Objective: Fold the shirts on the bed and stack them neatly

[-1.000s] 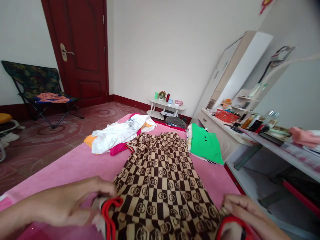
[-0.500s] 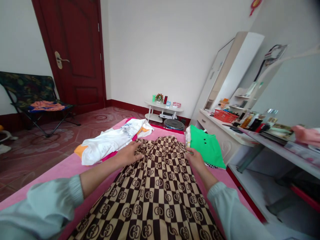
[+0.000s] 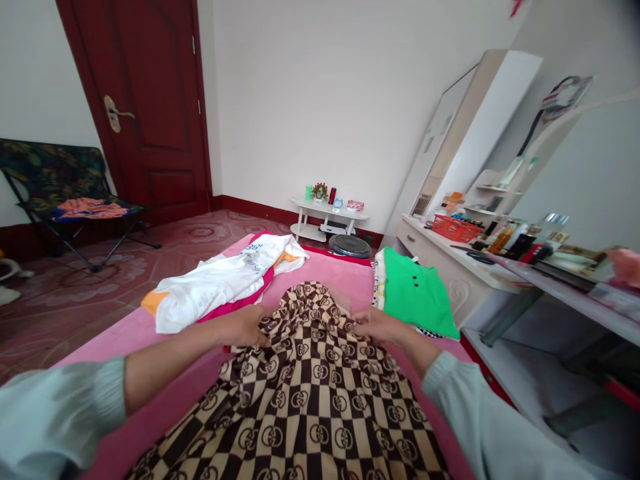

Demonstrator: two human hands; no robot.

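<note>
A brown-and-beige checkered skirt [image 3: 320,393] with a gathered waist lies spread across the pink bed cover [image 3: 345,277], its lower part running out of view at the bottom. At the waist's left side, my left hand [image 3: 250,325] is closed on the fabric, which bunches by its fingers. My right hand [image 3: 376,325] pinches the opposite side of the waist. Between them the top edge rises in a crumpled arch. To the right lies a green top [image 3: 417,290] on other folded clothes. White shirts [image 3: 215,287] with orange and dark pink cloth rest at the left.
A low white table [image 3: 327,212] stands beyond the bed, with a round dark-lidded object [image 3: 350,245] near it. On the right is a dresser [image 3: 425,241] holding a red basket [image 3: 455,229] and bottles. A folding chair [image 3: 65,180] with clothes stands left, near the red door [image 3: 150,100].
Both hands have drawn the skirt's waist nearer to me and closer together. The fabric there has bunched up, and more pink cover shows beyond it.
</note>
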